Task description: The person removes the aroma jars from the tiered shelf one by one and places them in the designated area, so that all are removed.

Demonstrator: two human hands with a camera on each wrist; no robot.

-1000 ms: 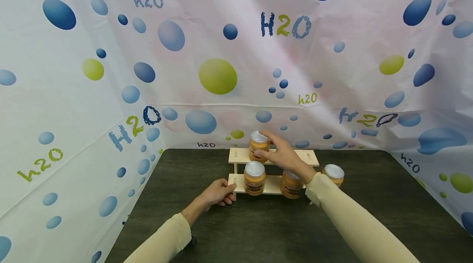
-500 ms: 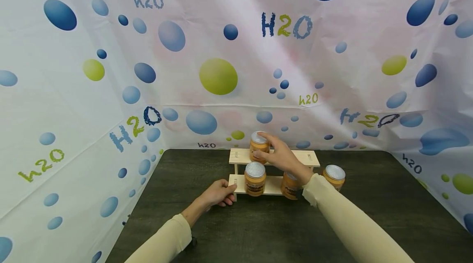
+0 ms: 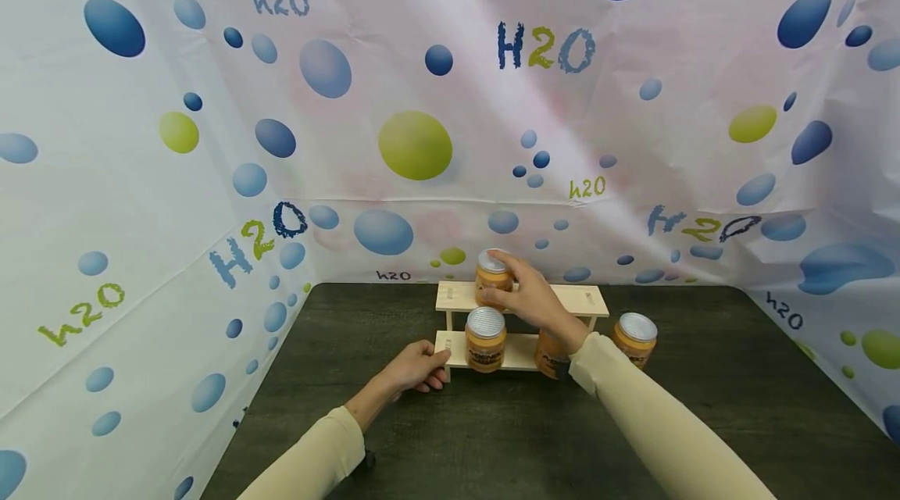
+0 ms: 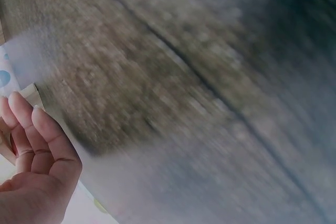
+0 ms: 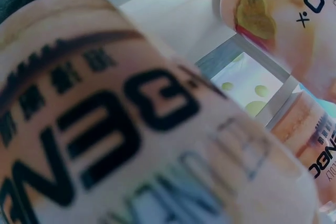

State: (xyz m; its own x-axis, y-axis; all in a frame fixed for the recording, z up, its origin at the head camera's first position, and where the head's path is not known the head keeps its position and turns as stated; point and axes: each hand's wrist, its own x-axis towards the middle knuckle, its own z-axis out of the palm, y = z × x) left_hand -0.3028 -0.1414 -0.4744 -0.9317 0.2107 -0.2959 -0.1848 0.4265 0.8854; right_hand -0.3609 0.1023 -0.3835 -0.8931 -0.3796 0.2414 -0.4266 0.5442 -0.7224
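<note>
A two-tier pale wooden rack (image 3: 520, 350) stands on the dark table. My right hand (image 3: 530, 298) holds an orange jar with a silver lid (image 3: 492, 266) on the left part of the upper tier, fingers at the lid and thumb on the near side. My left hand (image 3: 415, 366) grips the left end of the lower tier; in the left wrist view the fingers (image 4: 50, 129) curl at the wood. Two similar jars stand on the lower tier: a left jar (image 3: 485, 340), and a right jar (image 3: 551, 355) partly hidden by my right wrist. The right wrist view shows a jar (image 5: 100, 114) very close, and no hand.
Another orange jar (image 3: 635, 337) stands on the dark table (image 3: 492, 437), right of the rack, partly behind my right sleeve (image 3: 647, 406). A white curtain (image 3: 450, 133) with blue and green dots hangs behind and along both sides.
My right wrist and sleeve have shifted slightly left, covering more of the lower right jar. Both hands keep their places on the jar and the rack.
</note>
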